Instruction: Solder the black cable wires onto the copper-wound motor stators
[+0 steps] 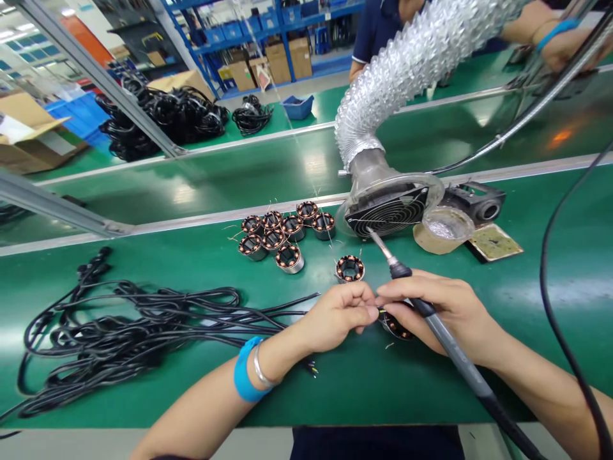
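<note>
My left hand (342, 313) is closed, thumb and forefinger pinched on a thin wire beside a copper-wound stator (398, 327). My right hand (445, 313) holds a soldering iron (433, 319), its tip pointing up and left toward the round fan grille. The right thumb and fingertips also meet at the wire, close to the left fingertips. The held stator is partly hidden under the right hand. Another stator (350, 269) stands just behind the hands, and several more (288, 258) are grouped farther left.
Black cables (143, 326) lie coiled on the green table at left. A fume extractor (387, 214) with a silver duct (383, 83) stands behind. Right of it are a round tub (443, 233) and a small tray (495, 243). A person (378, 32) is across the bench.
</note>
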`<move>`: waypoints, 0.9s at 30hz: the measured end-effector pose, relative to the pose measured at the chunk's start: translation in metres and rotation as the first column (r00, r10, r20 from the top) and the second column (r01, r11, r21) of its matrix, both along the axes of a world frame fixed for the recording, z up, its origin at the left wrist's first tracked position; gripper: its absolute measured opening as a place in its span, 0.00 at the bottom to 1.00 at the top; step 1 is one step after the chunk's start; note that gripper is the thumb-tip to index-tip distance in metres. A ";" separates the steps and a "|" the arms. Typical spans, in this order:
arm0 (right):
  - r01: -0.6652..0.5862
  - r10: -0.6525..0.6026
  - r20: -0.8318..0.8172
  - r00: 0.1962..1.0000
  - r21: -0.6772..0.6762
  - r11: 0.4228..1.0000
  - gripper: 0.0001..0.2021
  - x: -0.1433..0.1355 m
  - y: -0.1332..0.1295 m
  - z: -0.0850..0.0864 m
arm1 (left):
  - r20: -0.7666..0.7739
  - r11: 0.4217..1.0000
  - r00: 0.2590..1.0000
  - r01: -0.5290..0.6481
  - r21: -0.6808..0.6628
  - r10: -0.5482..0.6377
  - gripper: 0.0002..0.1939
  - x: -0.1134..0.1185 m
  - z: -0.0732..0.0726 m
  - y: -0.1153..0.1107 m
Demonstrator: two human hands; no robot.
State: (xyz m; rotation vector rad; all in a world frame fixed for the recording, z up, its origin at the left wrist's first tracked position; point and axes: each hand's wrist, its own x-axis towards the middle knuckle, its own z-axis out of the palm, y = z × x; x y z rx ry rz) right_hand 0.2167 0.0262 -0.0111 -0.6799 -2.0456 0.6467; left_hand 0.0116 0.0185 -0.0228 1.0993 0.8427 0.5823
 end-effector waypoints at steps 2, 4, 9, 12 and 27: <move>0.008 -0.009 0.014 1.000 0.073 0.997 0.14 0.000 0.000 -0.002 | 0.041 0.996 0.999 -0.013 -0.091 0.017 0.18 0.002 -0.001 0.000; 0.029 -0.033 0.020 0.999 0.162 0.986 0.15 0.000 -0.001 -0.005 | 0.047 0.990 0.999 -0.020 -0.142 0.026 0.17 0.003 -0.001 -0.002; 0.062 -0.072 0.027 0.997 0.268 0.962 0.20 0.002 -0.006 -0.013 | 0.013 0.995 0.998 -0.052 -0.080 0.054 0.17 0.007 -0.003 -0.007; 0.035 -0.038 0.008 0.999 0.255 0.966 0.22 0.002 -0.006 -0.015 | -0.039 0.997 0.997 -0.073 -0.015 0.072 0.14 0.007 -0.002 -0.010; 0.295 -0.293 -0.048 0.955 0.025 0.955 0.17 0.036 -0.028 0.009 | -0.113 0.968 0.962 -0.247 0.037 0.249 0.10 0.013 -0.004 -0.008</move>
